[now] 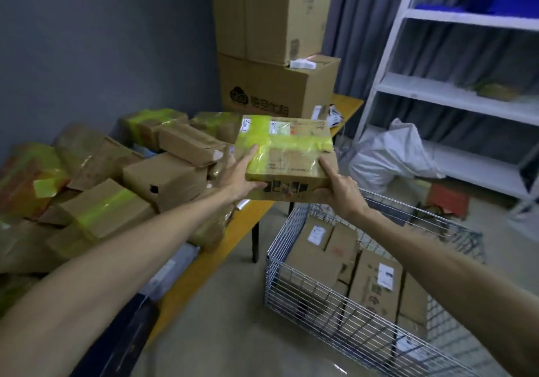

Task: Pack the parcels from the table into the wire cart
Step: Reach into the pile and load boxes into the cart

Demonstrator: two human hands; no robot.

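As left hand (241,177) and right hand (341,190) grip parcel (287,149) corners, wire cart (320,299) below

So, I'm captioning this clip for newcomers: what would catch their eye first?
A flat cardboard parcel banded in yellow-green tape is held up mid-frame between the left hand and the right hand. Below it to the right stands the wire cart, already holding several boxes. On the left, a heap of taped parcels covers the table.
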